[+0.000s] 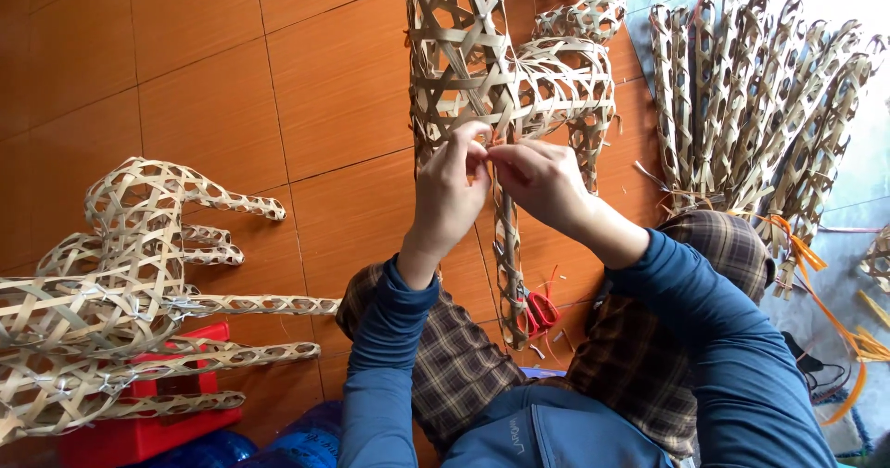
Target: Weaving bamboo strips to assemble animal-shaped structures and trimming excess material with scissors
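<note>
A woven bamboo animal frame (482, 69) lies on the orange tiled floor in front of me, one long leg (508, 264) pointing down between my knees. My left hand (450, 195) and my right hand (542, 181) meet at the top of that leg, where it joins the body. Both pinch something small and thin at the joint; I cannot tell what it is. Red-handled scissors (540, 310) lie on the floor beside the leg's lower end.
A finished woven bamboo animal (120, 283) lies at the left, partly over a red box (139, 431). A row of woven bamboo legs (751, 97) rests at the right. Orange plastic strips (816, 273) trail at the right. Blue plastic sits at the bottom.
</note>
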